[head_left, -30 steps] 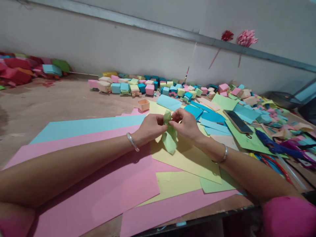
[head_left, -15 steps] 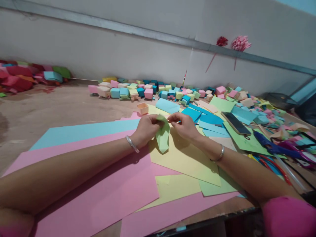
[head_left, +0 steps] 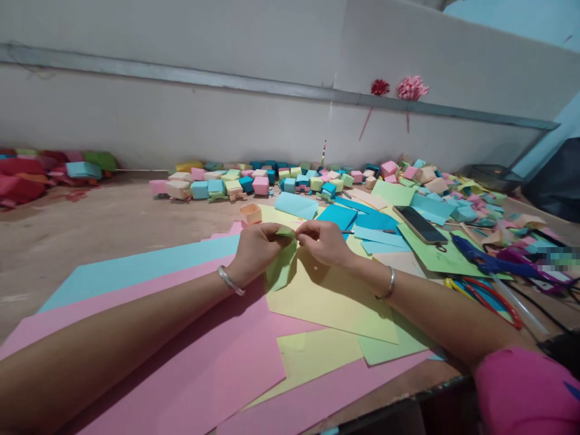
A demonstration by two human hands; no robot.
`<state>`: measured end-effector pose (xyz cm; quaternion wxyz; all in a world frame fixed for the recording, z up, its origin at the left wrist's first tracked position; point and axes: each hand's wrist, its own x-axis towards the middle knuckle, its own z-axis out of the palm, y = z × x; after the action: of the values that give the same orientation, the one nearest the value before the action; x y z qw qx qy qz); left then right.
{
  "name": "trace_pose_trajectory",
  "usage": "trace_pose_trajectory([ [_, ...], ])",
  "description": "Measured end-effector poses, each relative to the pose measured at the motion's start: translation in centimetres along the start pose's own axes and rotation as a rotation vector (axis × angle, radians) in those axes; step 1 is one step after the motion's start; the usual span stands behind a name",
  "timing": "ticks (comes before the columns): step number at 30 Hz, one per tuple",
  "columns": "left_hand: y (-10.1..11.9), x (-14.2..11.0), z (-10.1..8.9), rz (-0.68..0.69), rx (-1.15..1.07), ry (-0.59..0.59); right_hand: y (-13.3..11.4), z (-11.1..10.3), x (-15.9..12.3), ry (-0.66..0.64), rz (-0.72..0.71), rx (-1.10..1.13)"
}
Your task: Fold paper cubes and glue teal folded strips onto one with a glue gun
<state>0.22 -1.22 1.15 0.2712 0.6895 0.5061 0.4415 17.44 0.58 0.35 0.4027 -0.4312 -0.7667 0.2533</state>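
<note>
A folded piece of light green paper (head_left: pixel 283 266) hangs between my hands above the yellow sheets. My left hand (head_left: pixel 256 251) pinches its upper left part between thumb and fingers. My right hand (head_left: pixel 324 241) is closed in a pinch at the paper's upper right edge, fingertips almost meeting the left ones. Beneath lie a yellow sheet (head_left: pixel 335 302) and a large pink sheet (head_left: pixel 203 356). Just beyond my left hand stands a small open peach paper box (head_left: pixel 251 214). A light blue piece of paper (head_left: pixel 296 205) lies behind the hands.
Rows of small coloured paper boxes (head_left: pixel 260 184) line the wall. To the right are a phone (head_left: pixel 420 225) on green paper, a blue glue gun (head_left: pixel 473 254), red-handled scissors (head_left: pixel 502 302) and a clear glue stick (head_left: pixel 521 305). Red paper pieces (head_left: pixel 25 181) are heaped at the far left.
The view has shifted, so the scene sits lower and further left. The green paper has turned and tilted in my fingers, and my right fingertips have come to its upper edge.
</note>
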Motion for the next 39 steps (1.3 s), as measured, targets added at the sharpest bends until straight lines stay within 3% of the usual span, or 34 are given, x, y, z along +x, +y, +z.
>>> trace_pose_trajectory([
  [5, 0.5, -0.3, 0.1, -0.011, 0.052, 0.010, -1.6, -0.2, -0.3, 0.004, -0.054, -0.158],
  [9, 0.6, -0.8, 0.4, -0.026, 0.015, -0.065, -1.8, -0.2, -0.7, -0.009, -0.053, -0.308],
  [14, 0.9, -0.8, 0.4, 0.002, 0.059, -0.087, -2.0, -0.4, -0.8, -0.018, -0.026, -0.276],
  [25, 0.1, -0.4, 0.3, -0.003, 0.097, -0.108, -0.9, -1.1, 0.0, -0.221, -0.178, -0.257],
  [29, 0.2, -0.4, 0.3, 0.034, 0.186, -0.098, -0.6, -0.8, -0.2, -0.202, -0.205, -0.315],
  [39, -0.1, -0.3, 0.2, 0.025, 0.260, -0.142, -1.2, -1.0, 0.0, -0.260, -0.113, -0.452],
])
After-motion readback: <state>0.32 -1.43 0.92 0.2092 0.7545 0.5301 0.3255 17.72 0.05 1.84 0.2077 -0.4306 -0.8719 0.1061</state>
